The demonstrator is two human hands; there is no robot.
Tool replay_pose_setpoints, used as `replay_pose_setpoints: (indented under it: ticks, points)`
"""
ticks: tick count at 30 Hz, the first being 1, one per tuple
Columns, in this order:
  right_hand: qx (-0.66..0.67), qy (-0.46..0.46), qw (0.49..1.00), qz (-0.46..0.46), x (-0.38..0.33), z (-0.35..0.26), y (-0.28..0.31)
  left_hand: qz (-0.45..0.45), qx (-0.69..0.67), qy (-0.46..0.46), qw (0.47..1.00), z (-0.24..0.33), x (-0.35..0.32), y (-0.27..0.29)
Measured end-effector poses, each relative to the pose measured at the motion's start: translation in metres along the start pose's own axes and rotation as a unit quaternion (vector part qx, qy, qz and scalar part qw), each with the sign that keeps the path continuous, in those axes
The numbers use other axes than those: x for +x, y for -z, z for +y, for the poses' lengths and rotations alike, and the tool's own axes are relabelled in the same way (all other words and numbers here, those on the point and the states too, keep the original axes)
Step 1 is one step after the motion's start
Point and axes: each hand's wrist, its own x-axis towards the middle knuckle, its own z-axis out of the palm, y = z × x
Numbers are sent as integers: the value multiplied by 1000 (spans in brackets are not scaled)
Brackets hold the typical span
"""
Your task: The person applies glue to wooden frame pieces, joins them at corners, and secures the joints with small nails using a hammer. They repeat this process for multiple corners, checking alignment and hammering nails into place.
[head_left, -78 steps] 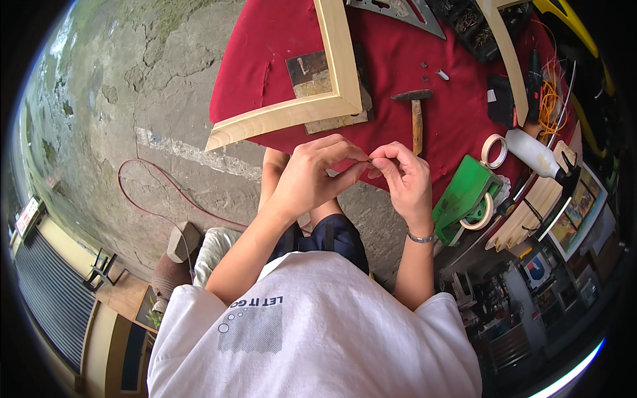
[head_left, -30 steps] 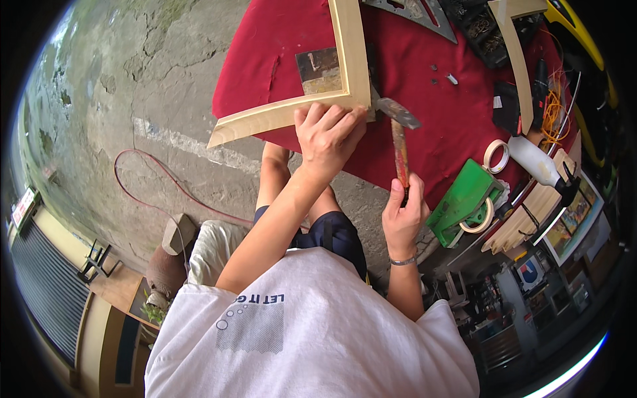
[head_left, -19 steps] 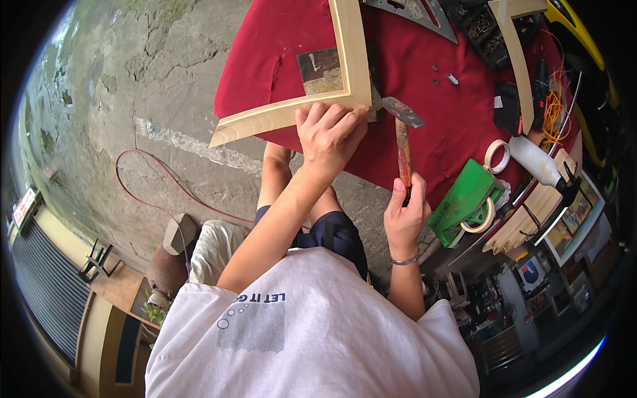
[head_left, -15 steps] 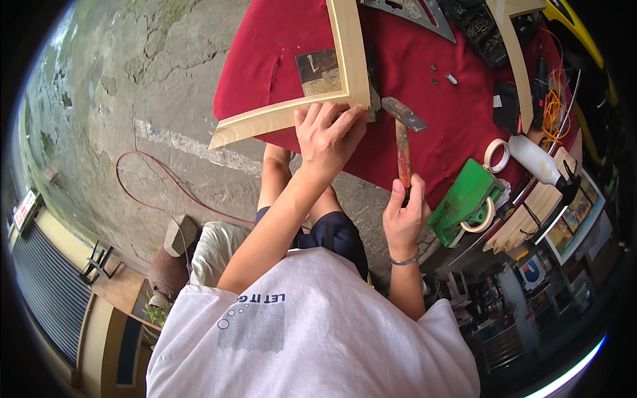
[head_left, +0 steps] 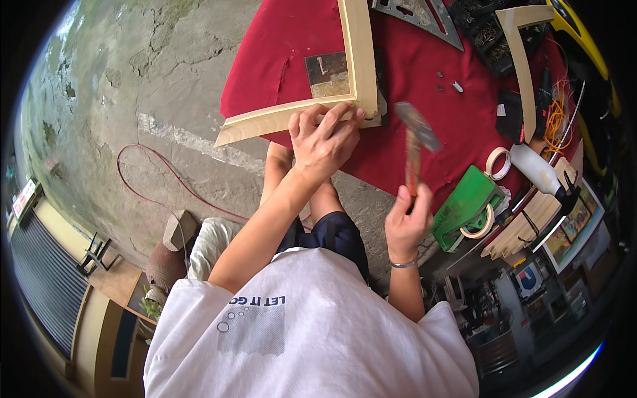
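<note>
Pale wooden frame pieces (head_left: 359, 50) meet in a corner on the red cloth. My left hand (head_left: 324, 142) is closed over the near piece beside that corner, its fingertips bent down onto the wood. Whether a small nail sits between those fingers cannot be made out. Under the corner lies a worn, dark-and-yellowish flat plate (head_left: 326, 71). To the right, my right hand (head_left: 408, 219) grips a hammer (head_left: 413, 159) by the lower handle. The hammer's metal head, slightly blurred, is raised to the right of the frame corner, apart from the wood.
Around the red-covered table (head_left: 424, 73) lie a metal set square (head_left: 424, 20), a black tray of nails (head_left: 488, 36), another wooden corner (head_left: 521, 60), a green tape dispenser (head_left: 468, 205), a tape roll (head_left: 497, 162) and a white bottle (head_left: 534, 166). A red hose (head_left: 156, 156) crosses the floor.
The hammer has shifted right and its head has tilted, with motion blur. My left hand still presses the frame near the corner. The whole view has moved slightly.
</note>
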Motion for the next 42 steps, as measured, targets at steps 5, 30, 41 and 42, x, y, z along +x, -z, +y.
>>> replay_pose_setpoints:
  ticks: [5, 30, 41, 42]
  points:
    - [53, 68, 996, 37, -16, 13, -14, 10, -5, 12, 1000, 8, 6, 2]
    - [117, 52, 986, 111, -16, 9, -6, 21, -10, 23, 999, 5, -1, -6]
    - [15, -30, 998, -60, -17, 17, -21, 29, -13, 24, 999, 7, 2, -7]
    - [10, -38, 996, -86, -21, 26, -25, 19, -13, 19, 1000, 7, 2, -6]
